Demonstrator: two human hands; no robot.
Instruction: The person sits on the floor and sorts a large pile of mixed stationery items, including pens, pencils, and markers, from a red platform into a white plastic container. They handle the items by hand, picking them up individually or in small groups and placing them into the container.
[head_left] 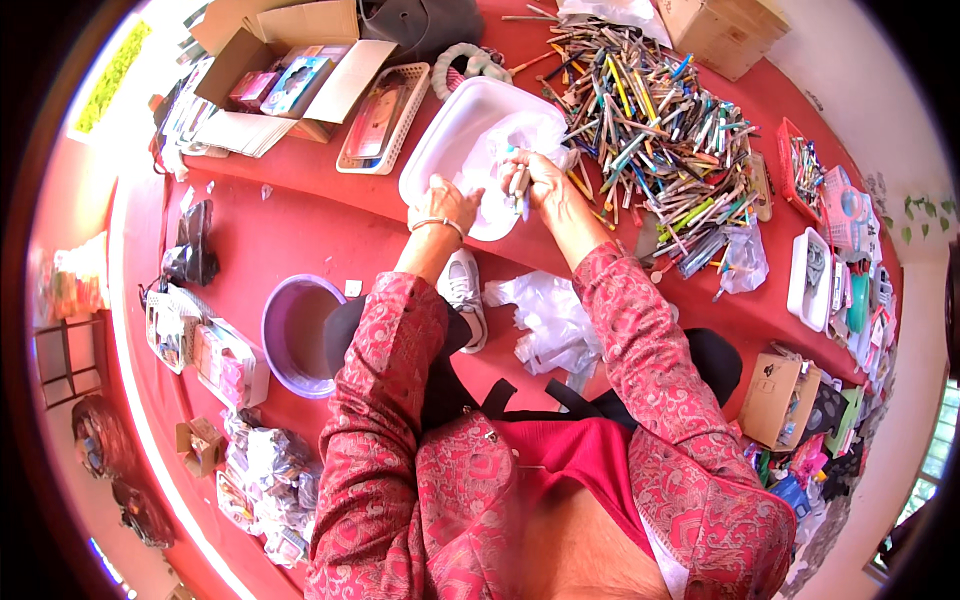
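Observation:
My right hand point(545, 187) is closed around a few short pens point(521, 182), one with a light-blue end, over the right side of a white plastic basin point(428, 150). Clear plastic bags point(530, 130) lie crumpled inside the basin. My left hand point(446, 207), with a bracelet at its wrist, is at the basin's near left rim. Its thumb stands apart from the fingers, and nothing shows in it; the fingertips are partly hidden. To the right of the basin spreads a large heap of mixed pens point(650, 130).
Crumpled plastic bags point(550, 320) lie between my legs, near a shoe point(462, 290). A purple bucket point(270, 335) stands left. Behind are an open cardboard box point(330, 100) and a cream basket point(412, 118). A red basket point(790, 180) and white tray point(797, 290) sit right.

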